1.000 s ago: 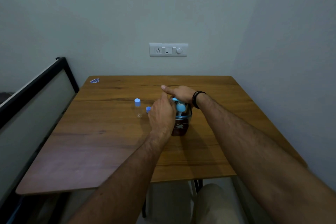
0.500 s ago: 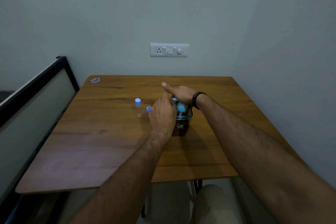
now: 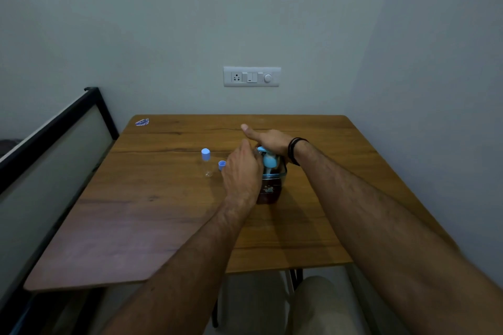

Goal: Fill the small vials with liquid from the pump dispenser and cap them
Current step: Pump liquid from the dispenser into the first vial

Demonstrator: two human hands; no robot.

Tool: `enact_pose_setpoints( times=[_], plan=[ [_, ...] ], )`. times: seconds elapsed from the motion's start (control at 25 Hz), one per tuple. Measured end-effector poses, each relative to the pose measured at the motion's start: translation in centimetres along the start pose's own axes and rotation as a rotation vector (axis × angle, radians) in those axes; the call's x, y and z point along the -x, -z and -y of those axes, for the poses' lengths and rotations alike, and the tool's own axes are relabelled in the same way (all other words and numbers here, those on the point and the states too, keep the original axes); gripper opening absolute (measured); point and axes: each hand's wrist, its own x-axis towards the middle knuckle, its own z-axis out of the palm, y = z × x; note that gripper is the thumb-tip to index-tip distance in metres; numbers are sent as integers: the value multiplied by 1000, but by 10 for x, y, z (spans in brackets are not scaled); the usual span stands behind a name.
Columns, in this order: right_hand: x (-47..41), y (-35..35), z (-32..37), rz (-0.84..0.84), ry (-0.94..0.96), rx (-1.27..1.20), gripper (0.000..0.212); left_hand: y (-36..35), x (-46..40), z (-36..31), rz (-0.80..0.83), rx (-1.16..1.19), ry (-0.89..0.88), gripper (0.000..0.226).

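The pump dispenser (image 3: 269, 185), a dark bottle with a light blue pump head, stands mid-table. My right hand (image 3: 268, 139) lies flat on top of the pump, fingers straight and pointing left. My left hand (image 3: 241, 171) is curled at the nozzle's left side, its back to the camera. It seems to hold a small vial there, which the hand almost wholly hides. A clear capped vial (image 3: 206, 162) with a blue cap stands upright to the left. A loose blue cap (image 3: 221, 164) lies between that vial and my left hand.
The wooden table (image 3: 163, 212) sits in a corner, with walls behind and to the right. A small blue-white wrapper (image 3: 142, 122) lies at the far left corner. A black-framed panel (image 3: 54, 130) runs along the left edge. A switch plate (image 3: 251, 77) is on the back wall.
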Motion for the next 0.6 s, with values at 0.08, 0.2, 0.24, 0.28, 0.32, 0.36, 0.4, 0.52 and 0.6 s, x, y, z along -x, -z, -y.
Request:
enact_pose_setpoints(
  times=[0.08,0.2,0.24,0.28,0.32,0.36,0.4,0.52,0.6],
  plan=[
    [2,-1,0,31,-1,-24,102,-1,1,0,8,7,-1,14],
    [0,-4,-1,-40,23,-11,85,0,0,0,3,5,-6,14],
    [-1,-4,-1,-66,28,0,76,-1,-1,1,5,7,-7,14],
    [-3,-4,-2,-78,27,5,71,-1,-1,1,12,7,-5,15],
    [-3,-3,-2,-72,21,-2,71,-1,0,0,14,6,0,15],
    [-2,-2,-2,-53,10,-13,77,-1,0,0,6,11,6,15],
    [0,-1,-2,-25,0,-22,88,-1,0,0,-3,16,11,14],
    [2,-2,0,42,-4,-45,112,-2,1,1,7,22,0,15],
    [0,-2,0,13,7,-43,107,-1,1,0,-3,23,-9,15]
  ],
)
